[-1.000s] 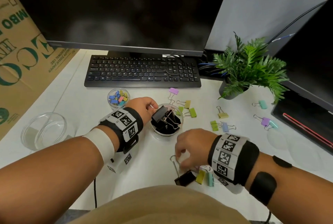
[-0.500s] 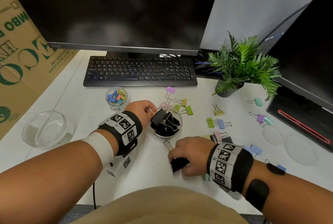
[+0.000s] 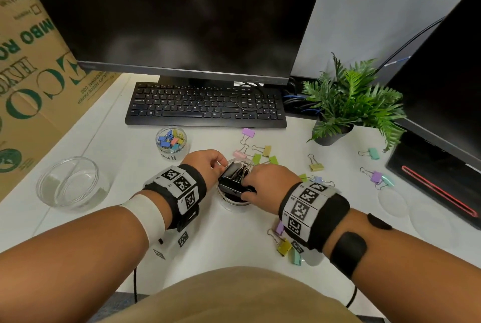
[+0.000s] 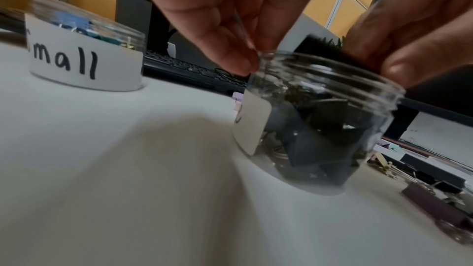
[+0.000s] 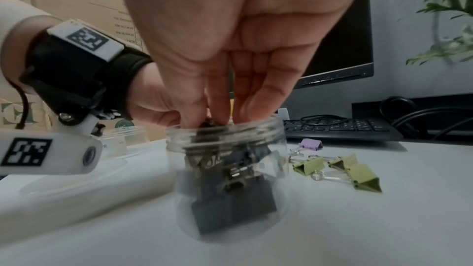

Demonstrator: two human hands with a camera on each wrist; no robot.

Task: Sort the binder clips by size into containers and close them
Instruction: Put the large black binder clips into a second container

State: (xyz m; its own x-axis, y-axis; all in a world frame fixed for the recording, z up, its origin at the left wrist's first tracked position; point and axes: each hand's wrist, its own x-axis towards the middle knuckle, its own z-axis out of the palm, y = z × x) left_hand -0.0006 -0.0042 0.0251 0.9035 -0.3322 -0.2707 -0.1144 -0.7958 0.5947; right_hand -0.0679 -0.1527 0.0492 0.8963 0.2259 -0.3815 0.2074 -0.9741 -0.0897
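Note:
A clear jar [image 3: 229,199] of large black binder clips [image 5: 230,193] stands mid-desk. My left hand [image 3: 221,165] pinches its rim [image 4: 266,56] at the far left side. My right hand [image 3: 246,190] is over the jar mouth, fingers [image 5: 217,112] pinching a black binder clip [image 3: 230,186] that dips into the opening. A labelled "small" jar [image 3: 170,140] holds small coloured clips. Medium pastel clips [image 3: 316,165] lie scattered right of the jar, and a few [image 3: 285,246] sit under my right wrist.
An empty wide clear container [image 3: 70,183] stands at the left. Two clear lids [image 3: 393,201] lie at the right near a monitor base. A keyboard [image 3: 205,105], a potted plant [image 3: 346,104] and a cardboard box [image 3: 33,67] border the work area.
My right hand picked a black clip off the desk near the front edge and carried it up and forward to the jar mouth. The left hand stayed on the jar.

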